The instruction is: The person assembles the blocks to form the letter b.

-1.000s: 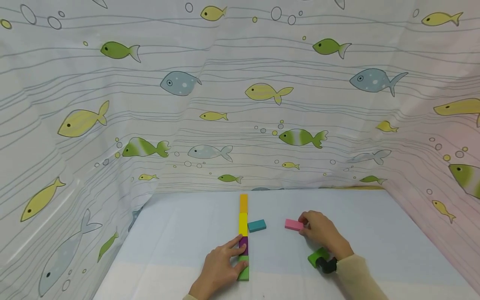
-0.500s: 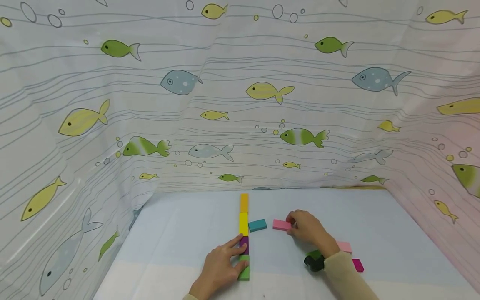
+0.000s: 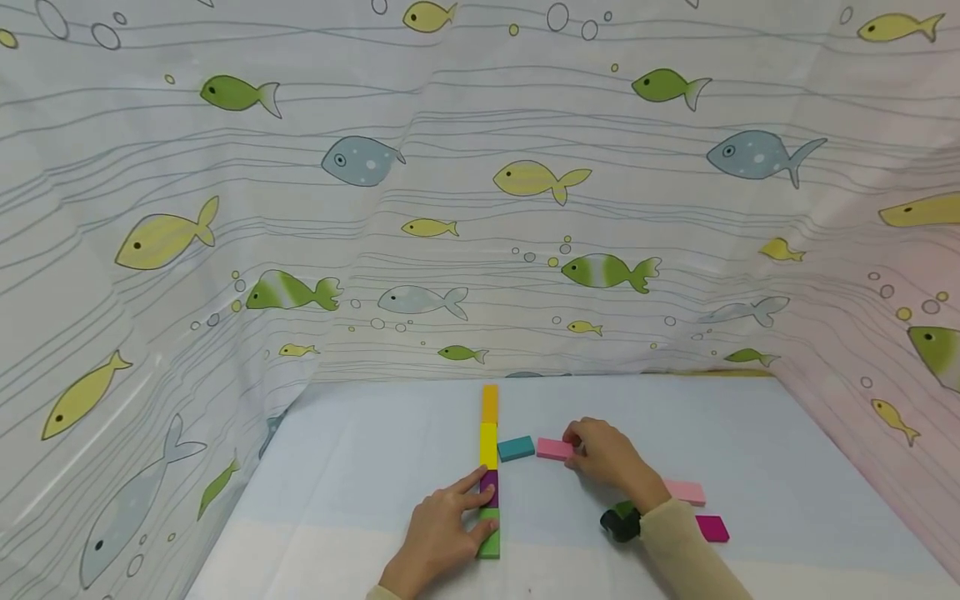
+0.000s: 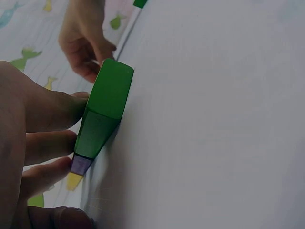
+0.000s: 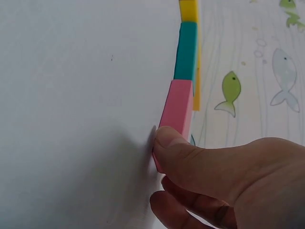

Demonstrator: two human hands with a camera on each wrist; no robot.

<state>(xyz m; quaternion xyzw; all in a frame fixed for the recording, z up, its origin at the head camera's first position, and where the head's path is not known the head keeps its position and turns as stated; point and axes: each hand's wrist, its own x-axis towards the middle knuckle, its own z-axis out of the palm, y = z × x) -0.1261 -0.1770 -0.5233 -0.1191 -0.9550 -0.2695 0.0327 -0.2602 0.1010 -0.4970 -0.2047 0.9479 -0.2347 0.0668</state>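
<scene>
Orange (image 3: pixel 490 403), yellow (image 3: pixel 488 446), purple (image 3: pixel 490 478) and green (image 3: pixel 490 545) blocks form a straight row running away from me on the table. My left hand (image 3: pixel 442 525) rests its fingertips along the left side of the row, at the purple and green blocks; the left wrist view shows its fingers touching the green block (image 4: pixel 105 93). A teal block (image 3: pixel 516 448) extends right from the yellow one. Between thumb and fingers, my right hand (image 3: pixel 611 462) pinches the right end of a pink block (image 3: pixel 552 449). In the right wrist view, the pink block (image 5: pixel 176 107) appears to meet the teal block (image 5: pixel 186 50).
Right of the right forearm lie a light pink block (image 3: pixel 686 492) and a magenta block (image 3: pixel 712 528). A green block (image 3: pixel 621 508) is partly hidden by the black wrist camera (image 3: pixel 621 526). A fish-patterned curtain (image 3: pixel 450 267) surrounds the table's back and sides.
My right hand has slid the pink block left toward the teal one. The light pink and magenta blocks have come into view behind the forearm. My left hand has stayed in place.
</scene>
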